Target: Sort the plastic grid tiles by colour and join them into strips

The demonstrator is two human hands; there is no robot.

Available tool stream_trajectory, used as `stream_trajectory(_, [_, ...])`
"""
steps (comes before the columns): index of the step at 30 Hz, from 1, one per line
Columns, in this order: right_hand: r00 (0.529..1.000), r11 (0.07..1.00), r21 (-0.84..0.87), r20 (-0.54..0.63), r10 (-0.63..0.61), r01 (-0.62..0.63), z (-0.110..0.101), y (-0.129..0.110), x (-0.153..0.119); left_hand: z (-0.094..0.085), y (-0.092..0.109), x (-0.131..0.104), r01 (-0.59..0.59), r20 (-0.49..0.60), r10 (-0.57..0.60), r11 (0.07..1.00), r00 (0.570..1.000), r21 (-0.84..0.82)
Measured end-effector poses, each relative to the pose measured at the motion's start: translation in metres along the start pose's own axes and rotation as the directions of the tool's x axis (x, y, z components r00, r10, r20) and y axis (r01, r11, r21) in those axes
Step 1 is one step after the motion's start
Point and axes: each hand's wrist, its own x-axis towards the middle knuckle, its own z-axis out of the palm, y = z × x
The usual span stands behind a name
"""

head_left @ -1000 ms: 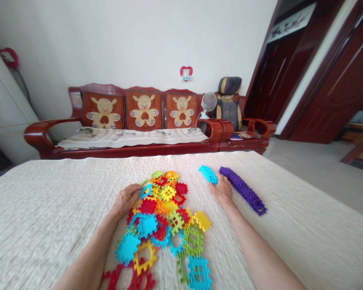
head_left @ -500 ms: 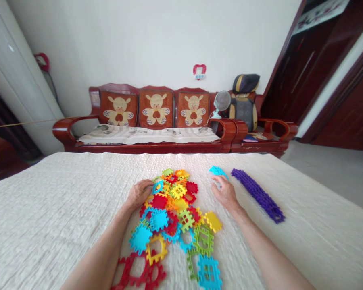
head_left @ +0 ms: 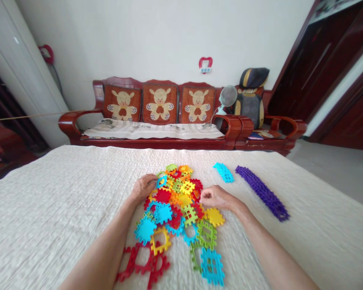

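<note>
Three red, notched plastic frames (head_left: 153,262) lie nearest on the cream textured cloth (head_left: 78,193), apart from a blue plastic tile with window-like openings (head_left: 212,266), which overlaps a green frame. Beyond them spreads a heap of mixed red, blue, yellow, green and orange notched tiles (head_left: 184,200), overlapping at many angles, with a solid yellow tile (head_left: 214,217) at its right edge. The right hand (head_left: 216,197) is at that side of the heap, fingers curled in; whether they grip a tile, I cannot tell. Across the heap, the left hand (head_left: 144,187) rests at its left edge, fingers bent beside an open blue tile; its grip cannot be told either. Farther right lie a long purple stack (head_left: 261,191) and a short bright-blue stack (head_left: 224,172), well apart from both hands. Behind stands a reddish-brown wooden sofa (head_left: 155,143) with three bear-patterned cushions (head_left: 160,104).
</note>
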Motion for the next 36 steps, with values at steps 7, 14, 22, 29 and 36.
stream_trajectory(7, [0.996,0.998,-0.038,-0.067,-0.059,0.057,0.007,-0.015,0.001,0.000,0.000,0.001,0.025,0.022,-0.026,1.000,0.999,0.017])
stream_trajectory(14, [0.990,0.987,-0.141,-0.106,-0.097,0.082,0.019,-0.017,0.006,0.000,0.001,0.001,0.015,0.022,-0.015,1.000,1.000,0.004])
stream_trajectory(22, [0.990,0.981,0.137,-0.031,0.141,-0.136,0.027,-0.011,0.015,0.003,-0.002,0.000,0.002,0.002,-0.002,1.000,1.000,0.010])
stream_trajectory(29, [0.985,0.848,0.502,0.118,0.127,-0.170,-0.008,-0.010,0.002,0.001,-0.001,0.001,0.012,0.017,-0.012,1.000,1.000,0.010])
stream_trajectory(36, [0.877,0.891,0.454,-0.432,0.210,0.010,-0.030,0.046,-0.002,0.001,-0.003,0.001,0.014,0.012,-0.014,1.000,1.000,-0.002])
